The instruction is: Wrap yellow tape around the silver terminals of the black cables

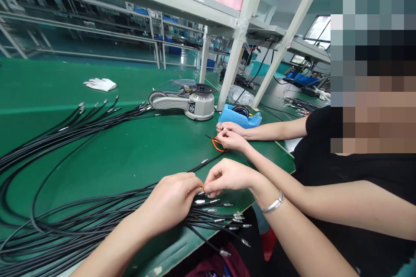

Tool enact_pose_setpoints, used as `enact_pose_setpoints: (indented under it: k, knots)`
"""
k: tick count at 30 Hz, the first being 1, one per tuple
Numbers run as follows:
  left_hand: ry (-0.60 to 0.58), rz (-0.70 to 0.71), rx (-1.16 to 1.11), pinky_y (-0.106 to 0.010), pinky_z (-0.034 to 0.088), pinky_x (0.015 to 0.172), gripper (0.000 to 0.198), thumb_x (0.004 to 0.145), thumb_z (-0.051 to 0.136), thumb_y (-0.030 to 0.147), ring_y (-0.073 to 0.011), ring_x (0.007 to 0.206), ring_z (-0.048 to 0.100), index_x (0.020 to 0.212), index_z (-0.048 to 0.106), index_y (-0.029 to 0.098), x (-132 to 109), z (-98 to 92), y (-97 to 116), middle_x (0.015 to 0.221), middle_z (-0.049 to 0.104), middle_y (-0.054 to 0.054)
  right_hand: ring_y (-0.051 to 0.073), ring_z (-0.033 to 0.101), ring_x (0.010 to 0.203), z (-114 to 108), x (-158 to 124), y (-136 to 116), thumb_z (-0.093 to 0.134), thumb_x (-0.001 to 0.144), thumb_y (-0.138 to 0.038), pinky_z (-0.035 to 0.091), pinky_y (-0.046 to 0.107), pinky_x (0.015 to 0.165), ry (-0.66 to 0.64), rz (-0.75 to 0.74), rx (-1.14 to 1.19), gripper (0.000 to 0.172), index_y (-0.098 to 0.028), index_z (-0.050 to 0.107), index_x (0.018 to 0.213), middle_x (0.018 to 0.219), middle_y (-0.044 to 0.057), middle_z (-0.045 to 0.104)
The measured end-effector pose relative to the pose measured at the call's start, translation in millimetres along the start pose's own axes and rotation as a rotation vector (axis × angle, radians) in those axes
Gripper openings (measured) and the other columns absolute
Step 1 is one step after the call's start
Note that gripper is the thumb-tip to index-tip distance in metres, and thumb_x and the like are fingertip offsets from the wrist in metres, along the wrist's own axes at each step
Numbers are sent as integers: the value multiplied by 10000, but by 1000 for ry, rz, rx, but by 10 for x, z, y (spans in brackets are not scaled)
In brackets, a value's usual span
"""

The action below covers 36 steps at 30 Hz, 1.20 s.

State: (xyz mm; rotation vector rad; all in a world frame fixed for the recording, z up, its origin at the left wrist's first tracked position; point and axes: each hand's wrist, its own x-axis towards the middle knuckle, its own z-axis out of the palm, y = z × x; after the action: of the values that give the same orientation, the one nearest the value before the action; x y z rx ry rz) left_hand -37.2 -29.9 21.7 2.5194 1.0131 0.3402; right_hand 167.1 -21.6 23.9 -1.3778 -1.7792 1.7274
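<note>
My left hand (177,194) is closed in a pinch over the bundle of black cables (130,212), near the metal-tipped end of one cable. Facing it, my right hand (229,176), with a silver bangle at the wrist, has thumb and forefinger pinched at the same spot. Between the fingertips of both hands shows a small amber-coloured piece (203,189), possibly tape; its full shape is hidden. Below my hands, several silver connector ends (238,217) fan out toward the table edge, some hanging past it.
A grey automatic tape dispenser (199,106) and a blue tape holder (238,117) stand further back. Another person's hands (232,136) work near an orange loop (218,145) at right. A white glove (100,84) lies far left. Shelf posts (238,47) rise behind the green table (97,160).
</note>
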Motion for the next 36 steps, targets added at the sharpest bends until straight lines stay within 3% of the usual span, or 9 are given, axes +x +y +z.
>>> enact_pose_setpoints:
  k: [7, 14, 19, 22, 27, 31, 36]
  knots:
    - [54, 25, 63, -241, 388, 676, 295, 907, 380, 168, -147, 754, 603, 891, 667, 235, 8, 34, -45, 785, 652, -3, 111, 594, 552, 65, 40, 20, 637, 687, -253, 456, 195, 541, 88, -62, -75, 127, -139, 688, 713, 575, -7, 647]
    - [29, 13, 22, -246, 395, 699, 284, 909, 387, 196, -157, 783, 615, 894, 669, 226, 20, 20, -34, 822, 673, -11, 88, 532, 522, 98, 40, 59, 594, 626, -117, 388, 165, 488, 167, -105, -103, 87, -147, 672, 650, 534, -36, 612]
    - [69, -67, -119, -237, 406, 707, 252, 909, 421, 256, -148, 782, 617, 868, 667, 221, 48, -49, -7, 836, 685, 1, 116, 613, 583, 75, 27, 47, 596, 725, -248, 487, 214, 571, 144, -122, 56, 134, -135, 668, 730, 642, 7, 657]
    - [122, -120, -180, -235, 412, 715, 237, 903, 436, 269, -146, 784, 615, 858, 663, 215, 51, -59, -4, 844, 691, 6, 135, 637, 627, 93, -22, 29, 615, 758, -345, 511, 251, 627, 207, -175, 164, 231, -125, 685, 759, 677, 30, 670]
    - [208, -131, -231, -244, 421, 741, 233, 901, 437, 281, -148, 804, 609, 909, 661, 217, 41, -17, -17, 864, 684, 3, 155, 642, 696, 206, -112, -14, 631, 772, -302, 504, 260, 661, 398, -234, 77, 228, -145, 715, 915, 743, 34, 692]
    - [255, -121, -318, -244, 433, 738, 217, 879, 462, 278, -148, 799, 603, 910, 668, 217, 41, -29, -3, 852, 673, -3, 154, 630, 721, 272, -102, -29, 616, 783, -249, 496, 261, 682, 515, -321, 22, 172, -158, 722, 883, 803, 38, 700]
    - [204, -232, -483, -250, 453, 666, 232, 844, 500, 347, -159, 713, 603, 865, 677, 198, 37, -109, 38, 783, 666, -9, 165, 642, 759, 314, -46, -10, 647, 760, -250, 510, 288, 733, 558, -363, 137, 173, -162, 698, 900, 827, 38, 701]
